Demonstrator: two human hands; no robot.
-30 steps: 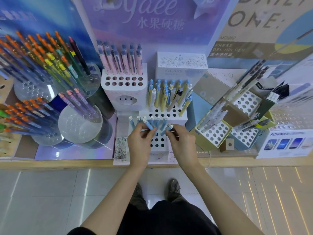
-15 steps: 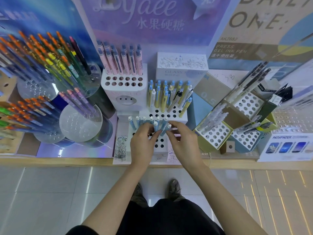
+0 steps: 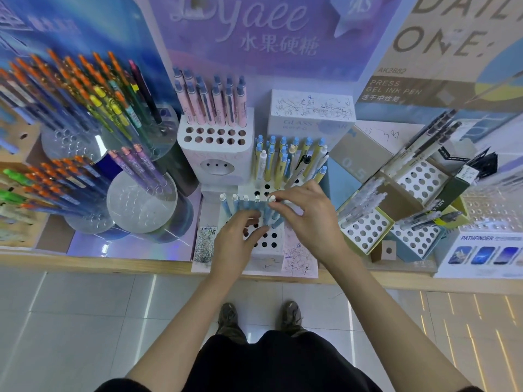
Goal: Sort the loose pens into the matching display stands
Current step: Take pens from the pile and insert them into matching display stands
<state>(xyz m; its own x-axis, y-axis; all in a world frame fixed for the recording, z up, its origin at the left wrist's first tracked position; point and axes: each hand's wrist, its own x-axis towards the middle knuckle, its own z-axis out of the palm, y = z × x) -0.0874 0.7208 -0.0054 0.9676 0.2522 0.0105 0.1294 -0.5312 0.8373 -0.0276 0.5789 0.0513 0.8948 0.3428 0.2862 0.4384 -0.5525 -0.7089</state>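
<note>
Several light blue pens with white caps stand in the front tier of a white stepped stand. My left hand reaches in from below, and its fingers and thumb close round the barrels of the blue pens in the middle of the row. My right hand comes from the right, its fingertips pinching the white top of one blue pen. Yellow and blue pens fill the middle tier. Pink pens fill the back tier.
Round clear stands with orange, yellow and purple pens crowd the left. Cardboard stands with white and clear pens sit at the right. A scribbled test pad stands behind. The wooden shelf edge runs in front, with tiled floor below.
Both hands have moved closer together over the front row. My right hand has slid left onto a pen top, and my left hand's fingers have closed on the pen barrels.
</note>
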